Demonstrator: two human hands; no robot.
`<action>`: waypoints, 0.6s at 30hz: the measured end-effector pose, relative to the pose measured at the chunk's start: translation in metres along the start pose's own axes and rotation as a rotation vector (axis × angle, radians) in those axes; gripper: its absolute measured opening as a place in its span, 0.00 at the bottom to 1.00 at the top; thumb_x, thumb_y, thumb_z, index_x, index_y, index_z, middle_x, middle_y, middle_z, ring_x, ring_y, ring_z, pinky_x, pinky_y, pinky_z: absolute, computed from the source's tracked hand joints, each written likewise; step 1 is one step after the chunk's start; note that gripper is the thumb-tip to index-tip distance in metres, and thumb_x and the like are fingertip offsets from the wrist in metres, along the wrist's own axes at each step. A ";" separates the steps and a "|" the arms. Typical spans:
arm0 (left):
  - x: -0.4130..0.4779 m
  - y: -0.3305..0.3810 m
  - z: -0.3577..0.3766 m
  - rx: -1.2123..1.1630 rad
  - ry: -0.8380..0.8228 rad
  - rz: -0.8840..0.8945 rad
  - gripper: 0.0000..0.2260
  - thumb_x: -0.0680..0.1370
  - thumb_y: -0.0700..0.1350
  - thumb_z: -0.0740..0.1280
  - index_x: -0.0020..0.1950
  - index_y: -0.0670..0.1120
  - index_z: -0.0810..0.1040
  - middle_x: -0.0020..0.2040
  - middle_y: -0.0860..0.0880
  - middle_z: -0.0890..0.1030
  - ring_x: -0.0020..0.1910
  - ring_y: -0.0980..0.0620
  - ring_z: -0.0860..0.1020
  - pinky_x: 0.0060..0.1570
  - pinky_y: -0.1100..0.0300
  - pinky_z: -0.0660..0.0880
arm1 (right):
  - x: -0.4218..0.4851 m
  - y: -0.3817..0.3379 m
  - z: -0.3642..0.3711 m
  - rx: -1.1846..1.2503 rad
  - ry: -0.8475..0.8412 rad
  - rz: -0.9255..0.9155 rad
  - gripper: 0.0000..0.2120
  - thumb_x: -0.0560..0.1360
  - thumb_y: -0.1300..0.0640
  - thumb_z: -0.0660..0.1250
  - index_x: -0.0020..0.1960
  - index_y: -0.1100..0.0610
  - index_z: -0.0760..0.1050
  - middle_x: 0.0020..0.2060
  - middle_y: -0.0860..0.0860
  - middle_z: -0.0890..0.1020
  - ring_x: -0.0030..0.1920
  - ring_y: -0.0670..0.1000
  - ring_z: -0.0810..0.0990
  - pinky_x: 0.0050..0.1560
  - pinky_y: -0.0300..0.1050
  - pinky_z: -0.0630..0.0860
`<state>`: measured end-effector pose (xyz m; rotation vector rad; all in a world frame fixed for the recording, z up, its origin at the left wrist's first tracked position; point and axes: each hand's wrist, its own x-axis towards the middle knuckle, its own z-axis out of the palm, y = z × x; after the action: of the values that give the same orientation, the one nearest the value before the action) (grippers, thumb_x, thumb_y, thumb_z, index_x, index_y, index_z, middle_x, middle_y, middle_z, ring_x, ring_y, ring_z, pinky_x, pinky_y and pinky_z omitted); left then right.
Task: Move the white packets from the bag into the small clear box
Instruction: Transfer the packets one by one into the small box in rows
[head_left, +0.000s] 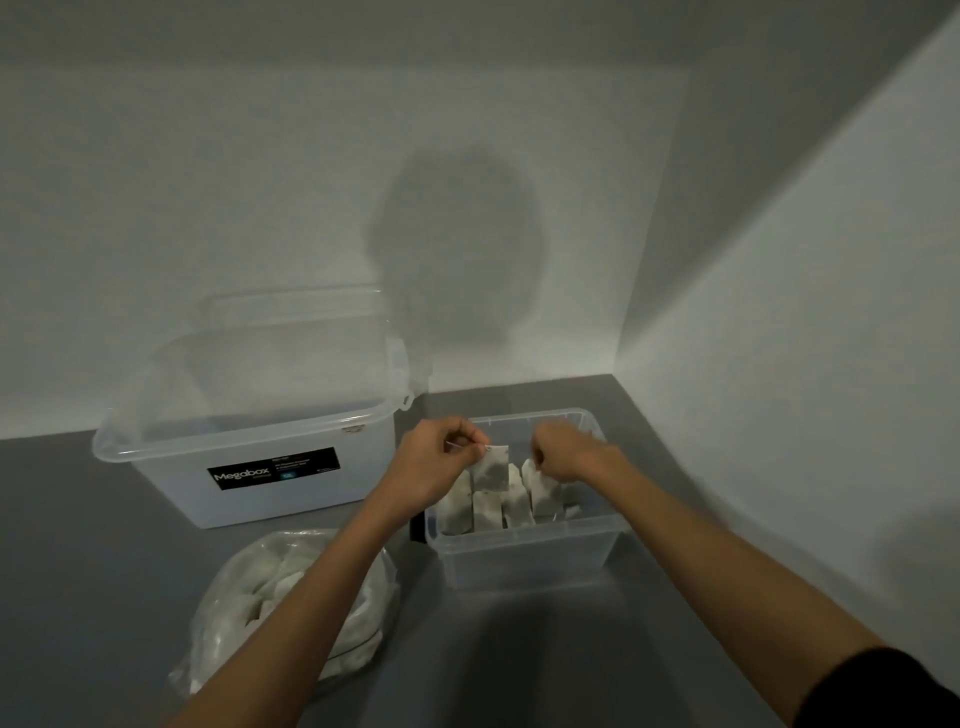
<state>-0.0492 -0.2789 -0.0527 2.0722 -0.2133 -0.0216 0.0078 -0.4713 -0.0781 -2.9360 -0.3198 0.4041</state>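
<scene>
Hanging over the small clear box (530, 538), a white packet (491, 469) dangles with its longer side near vertical, pinched at its top corner by the left hand (441, 457). The right hand (563, 451) hovers just beside it, fingers curled; whether it grips anything I cannot tell. The bag (249, 597) lies nearer.

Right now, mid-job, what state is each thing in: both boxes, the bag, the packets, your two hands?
small clear box: lid off, partly filled.
packets in box: standing upright in rows.
held packet: hanging above the box.
left hand: pinching the held packet's top.
right hand: fingers curled over the box; grip too blurred to tell.
bag: lying on the table, packets inside.
large Megabox bin: open, lid propped up behind.
</scene>
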 end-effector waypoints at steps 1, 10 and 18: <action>0.001 -0.001 0.003 0.007 0.004 -0.001 0.03 0.76 0.41 0.69 0.45 0.46 0.82 0.43 0.51 0.83 0.44 0.54 0.81 0.51 0.59 0.78 | 0.005 0.003 0.008 -0.008 -0.007 0.003 0.10 0.76 0.68 0.60 0.52 0.66 0.80 0.50 0.60 0.82 0.50 0.57 0.81 0.52 0.47 0.76; 0.011 -0.010 0.021 0.066 0.012 -0.009 0.03 0.76 0.41 0.69 0.44 0.48 0.81 0.43 0.55 0.82 0.45 0.59 0.80 0.45 0.69 0.74 | 0.027 0.019 0.029 -0.001 0.018 -0.038 0.09 0.75 0.71 0.60 0.49 0.65 0.78 0.48 0.60 0.81 0.47 0.59 0.81 0.50 0.50 0.79; 0.039 -0.010 0.047 0.074 -0.090 -0.089 0.05 0.74 0.33 0.66 0.44 0.41 0.79 0.40 0.44 0.82 0.38 0.54 0.79 0.47 0.56 0.78 | 0.010 0.029 -0.018 0.171 0.170 -0.094 0.09 0.76 0.66 0.61 0.44 0.64 0.80 0.42 0.59 0.83 0.40 0.57 0.82 0.45 0.53 0.81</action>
<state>-0.0141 -0.3211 -0.0816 2.1557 -0.1792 -0.1629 0.0278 -0.4989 -0.0694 -2.7515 -0.3784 0.1584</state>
